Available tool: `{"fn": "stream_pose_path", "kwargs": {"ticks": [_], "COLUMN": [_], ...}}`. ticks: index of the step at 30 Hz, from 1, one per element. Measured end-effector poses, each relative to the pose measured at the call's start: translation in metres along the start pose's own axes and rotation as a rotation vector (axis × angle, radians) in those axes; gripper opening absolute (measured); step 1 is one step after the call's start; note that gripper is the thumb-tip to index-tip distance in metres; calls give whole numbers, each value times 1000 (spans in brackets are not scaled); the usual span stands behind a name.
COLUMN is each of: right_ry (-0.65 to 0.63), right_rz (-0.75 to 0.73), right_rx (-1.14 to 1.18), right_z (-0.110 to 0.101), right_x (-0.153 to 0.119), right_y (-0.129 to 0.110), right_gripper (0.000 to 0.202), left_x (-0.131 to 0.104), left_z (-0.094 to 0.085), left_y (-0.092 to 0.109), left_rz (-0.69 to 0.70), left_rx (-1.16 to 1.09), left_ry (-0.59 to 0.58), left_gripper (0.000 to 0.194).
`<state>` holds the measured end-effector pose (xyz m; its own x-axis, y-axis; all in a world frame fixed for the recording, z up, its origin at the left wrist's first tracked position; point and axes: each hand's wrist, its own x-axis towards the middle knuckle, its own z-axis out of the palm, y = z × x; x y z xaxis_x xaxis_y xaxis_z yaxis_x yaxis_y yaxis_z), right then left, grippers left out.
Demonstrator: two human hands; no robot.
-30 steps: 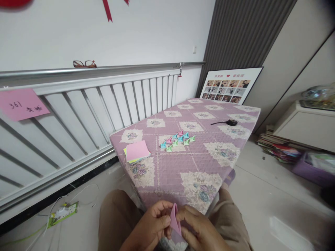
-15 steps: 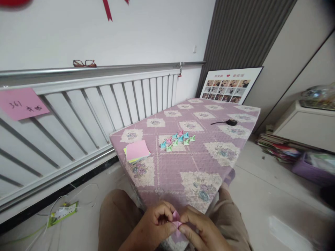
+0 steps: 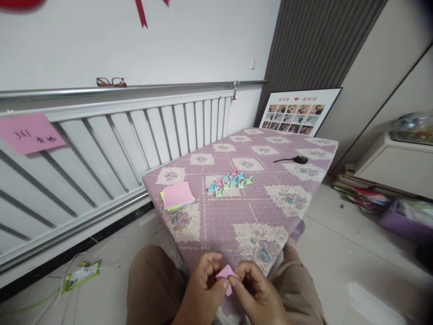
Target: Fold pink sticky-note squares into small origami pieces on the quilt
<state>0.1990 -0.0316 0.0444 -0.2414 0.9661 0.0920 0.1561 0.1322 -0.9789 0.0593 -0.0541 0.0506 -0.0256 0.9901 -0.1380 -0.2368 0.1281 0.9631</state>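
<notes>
A small folded piece of pink paper (image 3: 225, 272) is held low at the near end of the table, between both hands. My left hand (image 3: 207, 286) has its thumb pressed on the paper's left side, its fingers curled behind. On the other side, my right hand (image 3: 255, 289) pinches the paper between thumb and forefinger. Further up the cloth stand several small folded paper figures (image 3: 227, 183) in pink, blue and green, grouped in slanting rows. To their left lies a stack of square paper sheets (image 3: 177, 195), pink on top with yellow and other colours below.
A purple flowered cloth (image 3: 219, 225) covers the table. A black object with a thin tail (image 3: 300, 160) lies towards its far right. Along the left runs a white radiator (image 3: 169, 128), with glasses (image 3: 111, 81) on the pipe above. A power strip (image 3: 81, 274) and cables lie on the floor.
The pink paper has been turned and now shows a pointed top with flatter faces. My left fingers have lifted and loosened a little, while the right hand keeps its pinch.
</notes>
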Motion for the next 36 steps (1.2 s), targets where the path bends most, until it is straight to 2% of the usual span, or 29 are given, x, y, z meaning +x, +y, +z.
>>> {"fn": "stream_pose_path", "kwargs": {"ticks": [3,6,8,11,13,17,21,27,31,36], "right_ry": [23,20,-10,-78,-71,0,15,18,41,26], "right_rz": [24,75,93,84,83,87,85,294,252,234], "right_rx": [43,61,43,6,7,54,78,296,209,143], "right_z": [2,2,1,1,2,4,7,18,20,17], "right_x": [0,1,3,7,9,11,11,9,13,17], "right_y": [2,3,2,-4,-9,-16,-13,9,18,23], "right_gripper": [26,30,36,32,36,38,38,42,41,42], "left_x": [0,0,0,1,0,-1,-1,2,7,11], "left_z": [-1,-4,-5,-6,-6,-6,-6,-7,-12,-16], "left_y": [-4,-5,-5,-4,-4,-5,-10,-25,-28,-31], "left_rz": [-74,-99,-62,51,102,73,3,-130,-121,-97], "left_rx": [21,140,282,488,542,471,361,225,275,378], "left_ry": [-64,-74,-28,27,41,-26,-56,-91,-81,-4], "left_gripper": [19,22,21,19,15,15,19,21,20,16]}}
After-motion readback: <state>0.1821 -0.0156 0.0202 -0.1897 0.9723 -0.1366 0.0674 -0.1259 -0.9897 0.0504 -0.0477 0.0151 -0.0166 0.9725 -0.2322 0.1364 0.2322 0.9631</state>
